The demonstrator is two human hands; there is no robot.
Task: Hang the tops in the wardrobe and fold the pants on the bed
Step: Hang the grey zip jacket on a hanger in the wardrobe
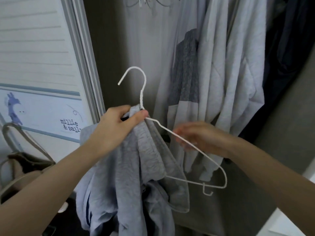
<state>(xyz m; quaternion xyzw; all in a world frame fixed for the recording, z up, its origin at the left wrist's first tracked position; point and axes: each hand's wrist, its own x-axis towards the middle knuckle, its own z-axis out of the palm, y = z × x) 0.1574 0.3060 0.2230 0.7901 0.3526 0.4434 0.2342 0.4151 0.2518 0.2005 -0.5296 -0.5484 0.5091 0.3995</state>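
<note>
Left hand (pixel 117 126): fingers and thumb curled round the neck of a white wire hanger (pixel 172 132) together with a bunched fold of a light grey sweatshirt (pixel 129 181); the thumb tip presses the fabric just below the twisted stem of the hook.

Right hand (pixel 199 137): blurred; its fingers lie at the hanger's right sloping wire, and whether they are closed on the wire or only touching it cannot be told.

White wire hanger: held in front of the open wardrobe, tilted so that its right shoulder points down and to the right; the hook stands up and curves to the left; a small notch hook hangs from the lower bar near the right end.

Light grey sweatshirt: hangs from the left hand in loose folds, covering the left half of the hanger; its fleecy inner side faces the camera, and a dark blue stripe shows low on its left side.

Hanging garments (pixel 230 65): pale grey and white tops on the wardrobe rail behind the hands, with a darker grey knitted piece (pixel 185 65) between them and dark clothes (pixel 289 40) at the far right.

Wardrobe door (pixel 42 48): white and louvred, at the left, carrying a printed card with lettering.

Bag (pixel 25 164): brown, with tan straps, at the lower left below the door.
</note>
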